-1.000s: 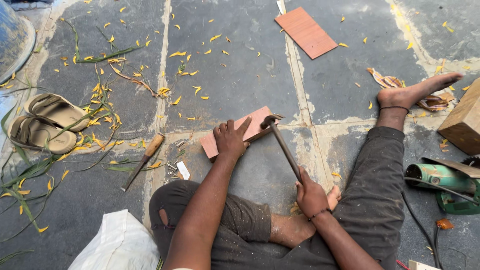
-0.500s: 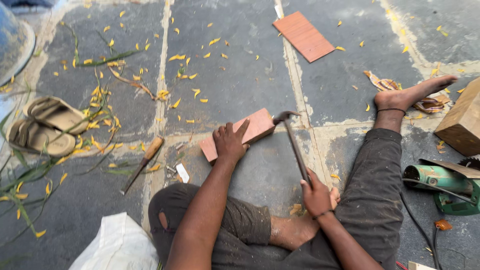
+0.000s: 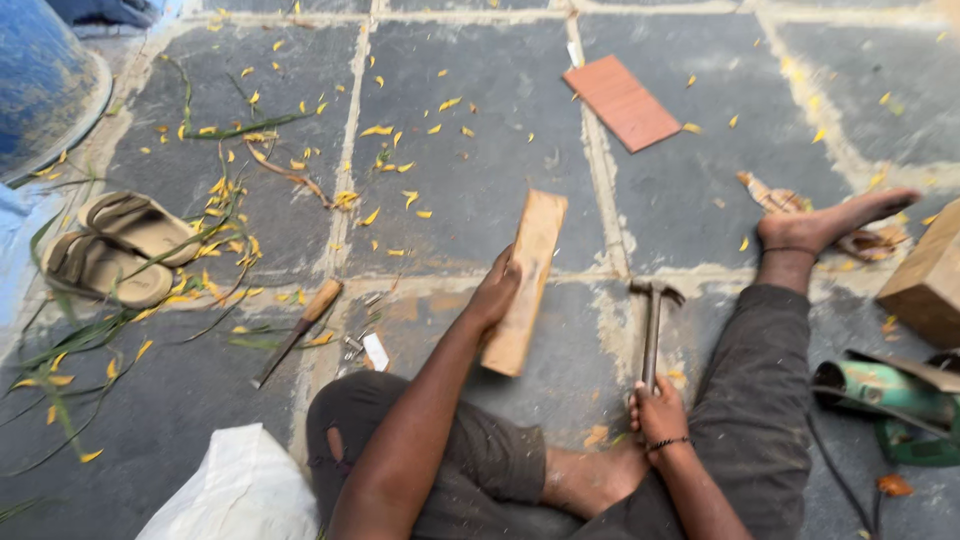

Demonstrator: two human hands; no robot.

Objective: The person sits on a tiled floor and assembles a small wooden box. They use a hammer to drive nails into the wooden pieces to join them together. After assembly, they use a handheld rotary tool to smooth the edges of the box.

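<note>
I sit on a stone floor with my legs spread. My left hand (image 3: 495, 293) grips the left edge of a pale wooden board (image 3: 526, 278), which is tipped up on its long edge and points away from me. My right hand (image 3: 656, 414) is closed around the handle of a claw hammer (image 3: 652, 322). The hammer's head rests low, just right of the board and apart from it. My right foot (image 3: 828, 222) lies farther right.
A reddish flat board (image 3: 621, 102) lies at the top centre. A wood-handled chisel (image 3: 298, 330) and small nails (image 3: 355, 345) lie left of my knee. Sandals (image 3: 120, 247) are at left, a green power tool (image 3: 885, 395) and a wooden block (image 3: 925, 280) at right, a white bag (image 3: 240, 490) below.
My left hand has lifted and turned the board from lying flat and crosswise to standing on edge lengthwise. The hammer has come off the board and swung to the right.
</note>
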